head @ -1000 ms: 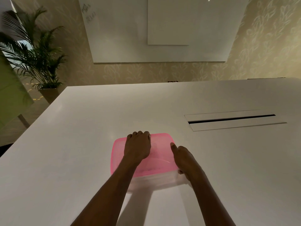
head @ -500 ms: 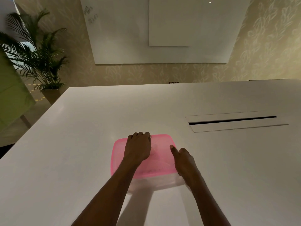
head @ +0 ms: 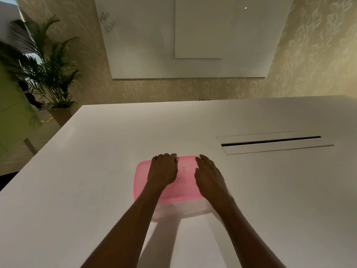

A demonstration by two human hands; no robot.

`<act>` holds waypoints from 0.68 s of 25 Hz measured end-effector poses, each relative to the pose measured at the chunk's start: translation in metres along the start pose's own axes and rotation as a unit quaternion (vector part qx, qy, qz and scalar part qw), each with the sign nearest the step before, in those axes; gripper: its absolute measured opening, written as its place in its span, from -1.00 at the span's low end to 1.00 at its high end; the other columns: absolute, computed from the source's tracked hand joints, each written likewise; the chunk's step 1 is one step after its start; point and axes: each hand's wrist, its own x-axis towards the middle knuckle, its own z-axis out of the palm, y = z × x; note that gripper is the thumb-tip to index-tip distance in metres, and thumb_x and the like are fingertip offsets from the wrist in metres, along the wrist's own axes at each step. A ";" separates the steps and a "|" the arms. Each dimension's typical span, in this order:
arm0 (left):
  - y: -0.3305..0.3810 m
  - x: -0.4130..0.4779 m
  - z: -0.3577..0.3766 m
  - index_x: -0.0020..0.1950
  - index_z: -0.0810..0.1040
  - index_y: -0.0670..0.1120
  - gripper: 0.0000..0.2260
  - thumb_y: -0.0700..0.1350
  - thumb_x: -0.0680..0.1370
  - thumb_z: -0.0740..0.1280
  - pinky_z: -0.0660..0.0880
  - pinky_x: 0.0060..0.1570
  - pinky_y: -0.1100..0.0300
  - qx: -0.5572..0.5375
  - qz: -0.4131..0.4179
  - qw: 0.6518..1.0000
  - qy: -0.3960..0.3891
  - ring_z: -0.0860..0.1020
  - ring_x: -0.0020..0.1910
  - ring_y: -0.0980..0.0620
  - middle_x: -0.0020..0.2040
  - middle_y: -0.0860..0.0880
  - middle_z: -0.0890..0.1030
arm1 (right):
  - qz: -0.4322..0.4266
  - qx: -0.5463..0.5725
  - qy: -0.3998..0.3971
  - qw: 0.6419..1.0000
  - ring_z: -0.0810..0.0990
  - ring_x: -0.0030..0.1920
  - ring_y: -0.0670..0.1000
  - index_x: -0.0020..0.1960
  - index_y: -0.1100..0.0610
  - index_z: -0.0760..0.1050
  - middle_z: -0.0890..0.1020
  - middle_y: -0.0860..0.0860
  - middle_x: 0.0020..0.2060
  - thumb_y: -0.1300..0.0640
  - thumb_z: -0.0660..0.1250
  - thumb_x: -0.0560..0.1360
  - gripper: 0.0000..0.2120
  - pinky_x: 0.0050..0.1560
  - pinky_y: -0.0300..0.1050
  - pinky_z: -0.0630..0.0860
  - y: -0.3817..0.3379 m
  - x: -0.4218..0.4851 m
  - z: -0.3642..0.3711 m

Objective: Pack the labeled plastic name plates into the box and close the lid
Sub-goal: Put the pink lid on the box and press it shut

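Pressing down the pink lid (head: 183, 182) of the clear plastic box (head: 179, 210), which sits on the white table (head: 96, 171) directly in front of the person. The left hand (head: 163, 171) lies palm-down on the lid, its fingers (head: 166, 156) curled over the far edge, much as it did a second ago. The right hand (head: 209, 176) has changed: half a second ago it sat low at the near right corner of the box with the thumb pointing up; now it lies across the right side of the lid, fingers extended toward the far right corner. It is slightly blurred, so firm contact cannot be confirmed. Neither hand encloses anything; both are flat or loosely curved against the lid. No name plates remain on the table; a faint pale shape shows through the lid, presumably the packed contents. The shift of the right hand suggests that the near edge is seated and the far right corner is being pushed home, putting the task at its closing stage. A slotted cable hatch (head: 274, 142) lies well apart to the right.
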 end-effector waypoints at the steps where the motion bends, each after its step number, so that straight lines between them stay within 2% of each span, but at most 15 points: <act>1: 0.000 0.000 -0.001 0.20 0.54 -0.07 -0.66 -0.06 0.72 -0.01 0.37 0.12 0.01 0.000 0.001 1.000 0.001 0.56 0.05 -0.16 0.01 -0.10 0.63 | -0.023 -0.015 -0.026 0.999 0.27 0.58 0.12 0.61 0.21 0.18 0.25 0.13 0.60 0.15 0.08 0.72 -0.53 0.52 0.03 0.29 0.001 0.005 0.000; 4: 0.003 -0.004 -0.004 0.20 0.56 -0.09 -0.66 -0.06 0.73 0.00 0.39 0.08 0.01 -0.019 0.002 1.000 0.012 0.59 0.03 -0.16 0.01 -0.11 0.65 | -0.063 -0.065 -0.086 0.992 0.02 0.67 0.11 0.66 0.20 0.02 0.05 0.13 0.66 0.10 -0.01 0.74 -0.48 0.62 0.11 0.06 -0.001 0.015 0.000; 7: 0.000 0.000 -0.003 0.13 0.56 -0.12 -0.69 -0.09 0.72 0.03 0.33 -0.07 0.08 -0.056 -0.020 0.998 -0.005 0.62 0.00 -0.15 -0.01 -0.11 0.67 | -0.084 -0.079 -0.110 0.987 -0.05 0.67 0.15 0.66 0.26 -0.02 0.00 0.17 0.66 0.05 -0.03 0.74 -0.45 0.64 0.18 -0.04 -0.015 0.021 0.005; 8: -0.002 0.003 -0.004 0.19 0.57 -0.13 -0.70 -0.11 0.72 0.06 0.37 -0.02 0.08 -0.077 -0.034 0.996 -0.015 0.63 0.07 -0.15 0.08 -0.12 0.68 | -0.088 -0.081 -0.111 0.987 -0.05 0.67 0.17 0.65 0.28 -0.03 0.01 0.19 0.66 0.03 -0.03 0.74 -0.43 0.64 0.19 -0.06 -0.023 0.024 0.007; 9: -0.003 0.005 -0.006 0.30 0.56 -0.15 -0.69 -0.13 0.71 0.08 0.41 0.12 0.08 -0.137 -0.061 0.988 -0.027 0.60 0.20 -0.13 0.23 -0.13 0.66 | -0.093 -0.080 -0.111 0.986 -0.05 0.67 0.18 0.65 0.28 -0.03 0.01 0.20 0.66 0.01 -0.02 0.74 -0.42 0.63 0.22 -0.08 -0.031 0.026 0.010; 11: -0.004 0.005 -0.017 0.50 0.45 -0.13 -0.63 -0.14 0.71 0.11 0.32 0.42 0.09 -0.292 -0.119 0.948 -0.038 0.44 0.45 -0.07 0.47 -0.09 0.50 | -0.115 -0.075 -0.118 0.983 -0.07 0.67 0.17 0.66 0.24 -0.04 0.02 0.19 0.66 -0.01 0.01 0.73 -0.40 0.63 0.27 -0.12 -0.051 0.030 0.019; 12: -0.006 0.003 -0.023 0.53 0.42 -0.11 -0.62 -0.15 0.71 0.11 0.29 0.48 0.08 -0.356 -0.136 0.924 -0.033 0.40 0.49 -0.05 0.51 -0.06 0.45 | -0.135 -0.080 -0.127 0.979 -0.09 0.67 0.17 0.67 0.20 -0.02 0.02 0.18 0.66 0.00 0.02 0.73 -0.41 0.62 0.29 -0.15 -0.063 0.031 0.024; 15: -0.019 0.000 -0.034 0.47 0.49 -0.02 -0.64 -0.15 0.69 0.14 0.36 0.48 0.00 -0.500 -0.179 0.847 -0.012 0.46 0.44 -0.04 0.43 0.02 0.53 | -0.188 -0.112 -0.135 0.966 -0.07 0.67 0.20 0.66 0.14 0.08 0.07 0.15 0.66 0.07 0.05 0.70 -0.46 0.61 0.34 -0.16 -0.089 0.034 0.036; 17: -0.026 -0.002 -0.034 0.43 0.52 0.02 -0.66 -0.14 0.68 0.16 0.41 0.45 -0.05 -0.532 -0.187 0.826 0.000 0.51 0.40 -0.07 0.36 0.03 0.59 | -0.184 -0.116 -0.109 0.970 -0.02 0.66 0.18 0.64 0.13 0.14 0.12 0.12 0.65 0.06 0.06 0.69 -0.46 0.61 0.34 -0.13 -0.093 0.033 0.042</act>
